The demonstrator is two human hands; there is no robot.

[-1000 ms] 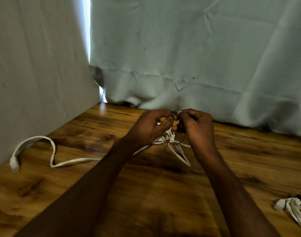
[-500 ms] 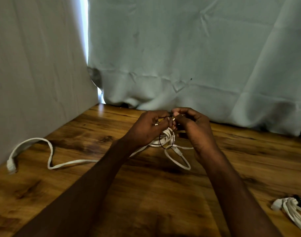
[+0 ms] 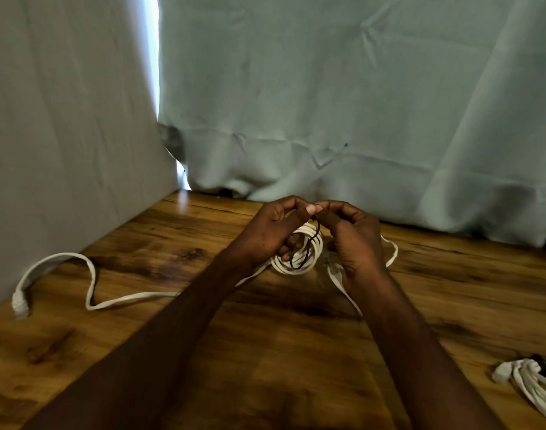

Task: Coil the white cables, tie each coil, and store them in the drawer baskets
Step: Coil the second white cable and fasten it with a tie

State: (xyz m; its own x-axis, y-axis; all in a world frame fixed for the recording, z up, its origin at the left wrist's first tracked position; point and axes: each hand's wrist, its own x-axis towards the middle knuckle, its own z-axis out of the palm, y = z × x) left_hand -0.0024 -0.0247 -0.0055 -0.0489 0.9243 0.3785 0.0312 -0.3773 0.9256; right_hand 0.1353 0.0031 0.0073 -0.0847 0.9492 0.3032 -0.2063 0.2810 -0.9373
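Observation:
A small coil of white flat cable (image 3: 299, 262) hangs between my two hands above the wooden table (image 3: 265, 352). My left hand (image 3: 267, 232) holds the coil, and its fingertips meet those of my right hand (image 3: 352, 235) at the top. Both pinch a thin black tie (image 3: 307, 252) that loops down across the coil. The cable's loose tail (image 3: 91, 283) trails left over the table to a white plug (image 3: 18, 302). Another loop of the cable (image 3: 392, 252) shows behind my right wrist.
A second white cable coil (image 3: 535, 386), bound with a black tie, lies at the table's right edge. Grey cloth (image 3: 327, 103) hangs behind the table and a cloth-covered wall (image 3: 63, 135) stands along the left side. No drawer or basket is in view.
My hands have stayed together at the black tie. The loop that hung below the coil has been drawn up, and the tie's loop now lies across the coil. The view has shifted slightly.

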